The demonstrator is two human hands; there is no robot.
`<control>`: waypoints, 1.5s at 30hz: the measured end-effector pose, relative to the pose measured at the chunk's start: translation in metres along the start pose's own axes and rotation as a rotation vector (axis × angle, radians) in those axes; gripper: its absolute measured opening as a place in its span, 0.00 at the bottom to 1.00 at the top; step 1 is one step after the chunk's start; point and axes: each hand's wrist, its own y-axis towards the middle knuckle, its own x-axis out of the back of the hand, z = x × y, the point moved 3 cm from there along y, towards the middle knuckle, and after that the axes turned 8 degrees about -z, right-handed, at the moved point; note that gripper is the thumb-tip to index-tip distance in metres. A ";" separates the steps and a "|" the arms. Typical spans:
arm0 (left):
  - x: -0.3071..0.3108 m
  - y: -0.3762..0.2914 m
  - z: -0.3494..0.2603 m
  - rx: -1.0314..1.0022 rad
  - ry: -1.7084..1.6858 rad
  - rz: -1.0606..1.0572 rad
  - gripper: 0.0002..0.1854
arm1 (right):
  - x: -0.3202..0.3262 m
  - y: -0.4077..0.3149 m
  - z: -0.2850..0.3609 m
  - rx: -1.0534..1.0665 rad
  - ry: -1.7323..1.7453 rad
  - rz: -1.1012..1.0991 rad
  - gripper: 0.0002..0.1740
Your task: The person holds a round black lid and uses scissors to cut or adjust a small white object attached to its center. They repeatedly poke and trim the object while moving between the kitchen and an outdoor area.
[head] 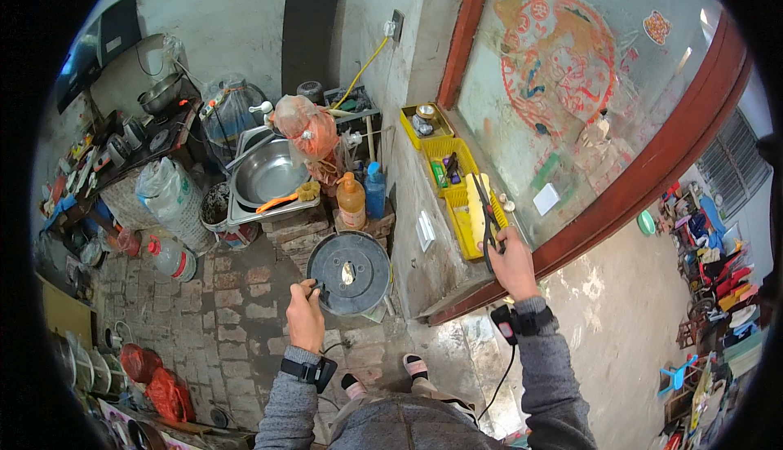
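My right hand [514, 263] grips a pair of black-handled scissors [487, 211], blades pointing away from me, above the yellow plastic baskets on the ledge. Partly under the scissors, a pale yellow strip-shaped object [474, 200] lies in the nearest basket [460, 233]. Between the fingertips of my left hand [306, 318] is a small dark piece [319, 291], too small to identify. That hand is at the near left edge of a round black plastic lid or disc [327, 254], which has a small cream-coloured scrap [348, 273] at its centre.
Beyond the disc stand an orange pump bottle [351, 202] and a blue one [375, 193], beside a steel sink [269, 174]. Two more yellow baskets [449, 150] line the ledge. A red-framed window [636, 205] borders it. A plastic jug [171, 258] rests on the brick floor [226, 321].
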 end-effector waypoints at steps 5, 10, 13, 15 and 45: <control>0.017 -0.001 0.006 0.003 -0.018 -0.017 0.07 | -0.030 0.037 -0.020 0.126 -0.268 -0.041 0.22; 0.062 -0.002 0.028 0.037 -0.085 -0.102 0.07 | -0.045 0.049 -0.021 0.098 -0.397 0.034 0.20; 0.099 -0.001 0.045 0.050 -0.098 -0.177 0.07 | -0.060 0.056 -0.035 0.113 -0.399 0.037 0.16; 0.122 0.004 0.050 0.041 -0.049 -0.197 0.07 | -0.058 0.057 -0.051 0.131 -0.385 -0.004 0.15; 0.465 0.149 0.315 0.422 0.344 -0.711 0.09 | -0.413 -0.050 0.572 0.605 0.725 0.175 0.09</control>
